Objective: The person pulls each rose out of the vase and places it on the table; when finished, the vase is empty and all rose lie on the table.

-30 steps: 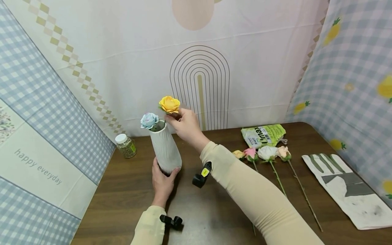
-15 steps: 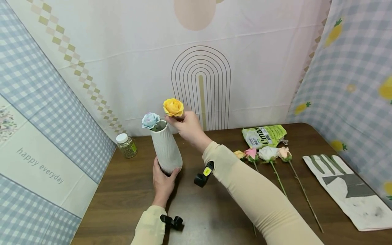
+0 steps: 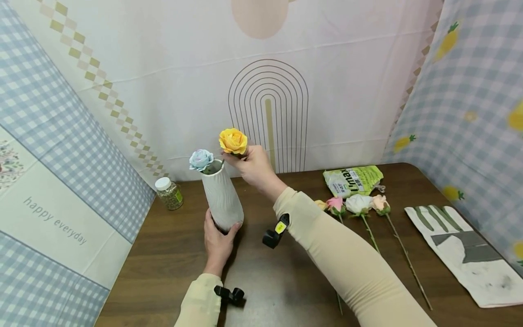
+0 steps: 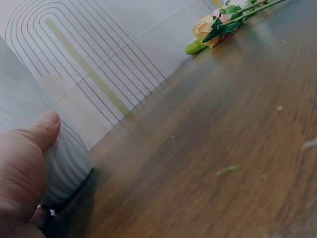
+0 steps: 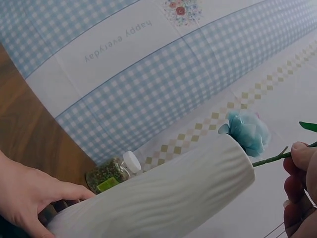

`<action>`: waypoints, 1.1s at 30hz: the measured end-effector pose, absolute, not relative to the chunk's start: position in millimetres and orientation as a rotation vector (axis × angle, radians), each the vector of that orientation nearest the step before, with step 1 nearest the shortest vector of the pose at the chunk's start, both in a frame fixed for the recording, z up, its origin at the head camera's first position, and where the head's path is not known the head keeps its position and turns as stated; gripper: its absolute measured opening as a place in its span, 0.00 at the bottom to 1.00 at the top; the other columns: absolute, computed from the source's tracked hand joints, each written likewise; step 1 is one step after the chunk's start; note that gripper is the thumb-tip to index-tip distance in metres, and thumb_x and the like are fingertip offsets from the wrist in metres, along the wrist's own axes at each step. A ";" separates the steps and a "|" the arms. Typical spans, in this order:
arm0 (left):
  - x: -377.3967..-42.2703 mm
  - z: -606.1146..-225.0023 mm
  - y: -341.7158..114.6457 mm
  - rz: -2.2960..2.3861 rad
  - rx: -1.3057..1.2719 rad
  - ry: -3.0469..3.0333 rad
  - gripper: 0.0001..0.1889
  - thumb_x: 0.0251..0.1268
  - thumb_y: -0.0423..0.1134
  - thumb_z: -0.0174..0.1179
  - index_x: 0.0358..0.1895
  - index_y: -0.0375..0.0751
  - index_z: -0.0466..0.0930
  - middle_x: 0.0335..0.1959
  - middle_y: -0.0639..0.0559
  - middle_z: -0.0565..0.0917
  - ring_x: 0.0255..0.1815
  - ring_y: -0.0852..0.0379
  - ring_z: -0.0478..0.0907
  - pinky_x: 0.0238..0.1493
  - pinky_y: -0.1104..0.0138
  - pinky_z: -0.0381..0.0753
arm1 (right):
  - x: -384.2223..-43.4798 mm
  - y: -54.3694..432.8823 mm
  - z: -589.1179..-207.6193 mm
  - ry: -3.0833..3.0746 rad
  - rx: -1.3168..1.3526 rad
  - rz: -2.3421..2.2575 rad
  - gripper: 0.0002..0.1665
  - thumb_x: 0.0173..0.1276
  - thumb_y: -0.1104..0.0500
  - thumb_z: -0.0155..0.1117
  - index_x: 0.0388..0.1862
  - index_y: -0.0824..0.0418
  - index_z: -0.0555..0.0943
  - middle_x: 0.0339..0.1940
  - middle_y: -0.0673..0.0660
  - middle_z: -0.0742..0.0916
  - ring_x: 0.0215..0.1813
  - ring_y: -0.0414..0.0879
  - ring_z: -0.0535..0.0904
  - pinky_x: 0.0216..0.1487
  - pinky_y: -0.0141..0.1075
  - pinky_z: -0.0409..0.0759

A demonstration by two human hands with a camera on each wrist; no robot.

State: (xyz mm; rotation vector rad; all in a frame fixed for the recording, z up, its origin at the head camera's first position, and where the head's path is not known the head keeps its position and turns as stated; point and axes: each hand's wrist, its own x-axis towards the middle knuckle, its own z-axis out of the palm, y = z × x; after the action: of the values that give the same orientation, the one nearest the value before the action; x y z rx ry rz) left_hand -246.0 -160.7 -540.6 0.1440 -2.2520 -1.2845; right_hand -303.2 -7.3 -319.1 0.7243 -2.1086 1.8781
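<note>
Brown wood tabletop (image 3: 261, 277) runs back to a pale hanging cloth (image 3: 184, 104), and the white vase (image 3: 222, 195) on it is the landmark for everything else. Just over the right side of the vase's mouth, the yellow rose (image 3: 233, 141) has edged a little to the right over the last second, away from the blue rose (image 3: 201, 160) leaning out at the left of that mouth; vase and lower grip look unchanged. This reads as adjusting the rose's place at the rim, not a clear drop further in. Beside the mouth, the right hand (image 3: 256, 169) pinches the green stem (image 5: 270, 160) between thumb and fingers; around the vase's foot, the left hand (image 3: 218, 243) is clamped, thumb to the right. Left of the vase stands a jar (image 3: 170, 194); well to its right lie a green bag (image 3: 351, 180) and pink (image 3: 336, 204), white (image 3: 358, 204) and peach (image 3: 381, 204) flowers. How deep the held stem goes is hidden by the vase wall, and its bloom is cut off in the right wrist view. Part of another yellow flower (image 3: 321, 204) and some stems disappear behind the right sleeve (image 3: 335, 254). Whether the vase's foot sits flat or tipped, I cannot tell.
</note>
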 end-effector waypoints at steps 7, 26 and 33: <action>-245.9 -540.6 -161.5 -1.292 0.153 -2.248 0.50 0.48 0.51 0.75 0.74 0.50 0.54 0.67 0.44 0.66 0.67 0.46 0.63 0.63 0.51 0.62 | -303.0 -7.5 -315.6 -2.129 0.777 1.785 0.09 0.66 0.59 0.66 0.42 0.60 0.88 0.42 0.50 0.89 0.50 0.36 0.81 0.52 0.33 0.77; -245.6 -541.1 -159.6 -1.290 0.157 -2.280 0.51 0.50 0.52 0.73 0.75 0.49 0.51 0.69 0.43 0.64 0.69 0.45 0.61 0.65 0.51 0.61 | -293.4 67.0 -307.8 -1.626 0.657 2.211 0.11 0.64 0.65 0.67 0.45 0.66 0.83 0.43 0.57 0.87 0.50 0.47 0.81 0.56 0.40 0.75; -245.3 -541.5 -161.0 -1.292 0.173 -2.272 0.51 0.49 0.53 0.73 0.75 0.48 0.52 0.69 0.43 0.63 0.69 0.45 0.60 0.65 0.51 0.60 | -280.8 120.3 -323.8 -1.448 0.401 2.351 0.07 0.64 0.63 0.67 0.41 0.57 0.85 0.38 0.51 0.87 0.38 0.43 0.80 0.44 0.34 0.76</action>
State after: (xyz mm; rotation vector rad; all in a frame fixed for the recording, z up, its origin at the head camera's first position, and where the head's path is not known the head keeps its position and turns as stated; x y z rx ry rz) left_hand -245.3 -161.0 -541.5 0.1727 -2.2722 -1.2920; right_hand -280.8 120.3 -323.8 0.4005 -1.4481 2.3506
